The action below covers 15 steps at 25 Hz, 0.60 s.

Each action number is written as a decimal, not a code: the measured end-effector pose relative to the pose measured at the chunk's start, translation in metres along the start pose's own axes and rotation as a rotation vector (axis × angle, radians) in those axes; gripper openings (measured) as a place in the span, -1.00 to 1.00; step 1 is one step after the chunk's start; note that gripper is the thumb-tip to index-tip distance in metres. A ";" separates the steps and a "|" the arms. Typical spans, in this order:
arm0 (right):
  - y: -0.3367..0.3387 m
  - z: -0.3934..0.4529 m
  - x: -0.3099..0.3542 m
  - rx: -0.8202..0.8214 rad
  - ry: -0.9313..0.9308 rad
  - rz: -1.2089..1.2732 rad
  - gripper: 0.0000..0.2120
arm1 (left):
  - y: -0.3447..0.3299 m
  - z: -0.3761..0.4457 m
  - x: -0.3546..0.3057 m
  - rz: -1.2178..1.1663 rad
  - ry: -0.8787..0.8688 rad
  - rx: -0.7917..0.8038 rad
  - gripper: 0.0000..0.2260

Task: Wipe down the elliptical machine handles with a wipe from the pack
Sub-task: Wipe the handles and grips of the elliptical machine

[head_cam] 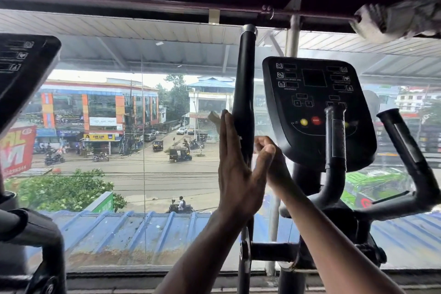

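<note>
While the left hand (pixel 235 167) lies flat with straight fingers against the left side of the tall black handle (pixel 244 93), the right hand (pixel 267 157) curls behind it; cannot tell what it grips. Small pale scrap (pixel 214 119), possibly the wipe, shows beyond the left fingertips. Console (pixel 315 107) stands right of the handle.

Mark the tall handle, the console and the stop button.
handle (pixel 245 59): head view, upper black grip.
console (pixel 315 107): head view, middle of panel face.
stop button (pixel 316 120): head view, red button's centre.
</note>
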State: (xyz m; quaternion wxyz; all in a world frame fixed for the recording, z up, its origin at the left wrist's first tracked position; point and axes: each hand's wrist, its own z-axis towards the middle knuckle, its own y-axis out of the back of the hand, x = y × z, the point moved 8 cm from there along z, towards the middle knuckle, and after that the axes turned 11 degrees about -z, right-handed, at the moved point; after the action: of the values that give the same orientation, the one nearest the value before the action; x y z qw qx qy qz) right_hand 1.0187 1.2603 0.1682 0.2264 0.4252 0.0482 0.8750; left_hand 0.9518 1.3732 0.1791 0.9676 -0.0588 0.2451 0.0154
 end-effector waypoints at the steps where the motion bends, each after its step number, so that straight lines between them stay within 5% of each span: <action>1: 0.019 0.006 0.027 -0.175 0.153 -0.037 -0.75 | 0.004 0.006 -0.001 -0.107 0.033 -0.004 -0.18; 3: 0.046 0.000 0.086 -0.346 0.451 -0.151 -0.81 | 0.010 0.019 -0.008 -0.308 0.090 0.013 -0.19; 6: 0.023 -0.019 0.153 -0.112 0.795 -0.502 -0.70 | 0.007 0.029 -0.017 -0.680 0.173 0.067 -0.29; 10: 0.004 0.001 0.152 0.002 0.787 -0.735 -0.70 | 0.017 0.039 -0.013 -0.913 0.249 0.104 -0.17; 15: -0.002 -0.005 0.152 0.159 0.820 -0.821 -0.81 | 0.022 0.066 0.031 -1.093 0.425 0.012 -0.30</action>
State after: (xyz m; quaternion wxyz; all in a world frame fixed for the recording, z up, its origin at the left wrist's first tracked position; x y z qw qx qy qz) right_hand 0.9335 1.3288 0.2742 0.4770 0.0141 0.3580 0.8026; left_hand 1.0093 1.4032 0.2193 0.7651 -0.1730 0.3678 -0.4994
